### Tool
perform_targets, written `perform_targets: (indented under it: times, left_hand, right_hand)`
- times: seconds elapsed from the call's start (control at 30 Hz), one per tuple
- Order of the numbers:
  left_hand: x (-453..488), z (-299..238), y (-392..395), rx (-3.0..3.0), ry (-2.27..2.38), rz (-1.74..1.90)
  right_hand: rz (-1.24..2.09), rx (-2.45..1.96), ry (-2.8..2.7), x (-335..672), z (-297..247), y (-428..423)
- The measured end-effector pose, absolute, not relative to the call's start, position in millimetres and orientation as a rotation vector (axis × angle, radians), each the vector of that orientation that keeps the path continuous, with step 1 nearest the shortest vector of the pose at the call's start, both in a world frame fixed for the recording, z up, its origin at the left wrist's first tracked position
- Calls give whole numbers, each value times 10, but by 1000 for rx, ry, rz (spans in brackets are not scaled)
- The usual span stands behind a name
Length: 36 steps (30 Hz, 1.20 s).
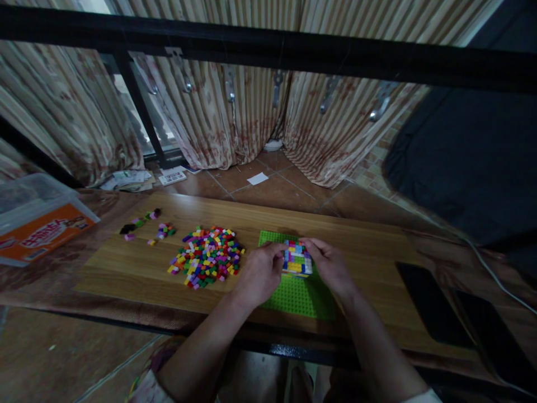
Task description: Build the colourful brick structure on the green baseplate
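A green studded baseplate lies on the wooden board, with a patch of small coloured bricks built on its far half. My left hand rests at the patch's left edge, fingers curled in a pinch against the bricks. My right hand sits at the patch's right edge, fingertips pressed on the top bricks. Whether either hand holds a loose brick is hidden. A heap of loose coloured bricks lies just left of my left hand.
A few stray bricks lie at the board's far left. A plastic box with an orange label stands at the left. Two dark flat rectangles lie at the right. A white cable runs along the right edge. Curtains hang behind.
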<state>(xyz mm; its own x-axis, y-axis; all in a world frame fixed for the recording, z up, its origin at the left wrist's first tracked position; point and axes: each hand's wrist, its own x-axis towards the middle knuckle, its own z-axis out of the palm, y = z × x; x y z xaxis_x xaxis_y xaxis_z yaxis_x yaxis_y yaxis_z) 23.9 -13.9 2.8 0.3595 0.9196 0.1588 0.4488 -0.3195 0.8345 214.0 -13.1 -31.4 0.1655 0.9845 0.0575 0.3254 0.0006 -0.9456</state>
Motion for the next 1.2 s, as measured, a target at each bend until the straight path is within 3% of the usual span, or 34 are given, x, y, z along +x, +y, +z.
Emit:
perform_targets:
  times: [0.4, 0.7, 1.2]
  left_hand:
    - [227, 28, -108, 1923, 1211, 840]
    - [254, 26, -90, 1618, 1097, 1026]
    - [347, 105, -188, 1538, 929, 1085]
  right_hand:
    - [1061, -1387, -1218, 2113, -328, -117]
    - [620, -1341, -1275, 2040, -34, -263]
    - [659, -1195, -1430, 1789, 64, -449]
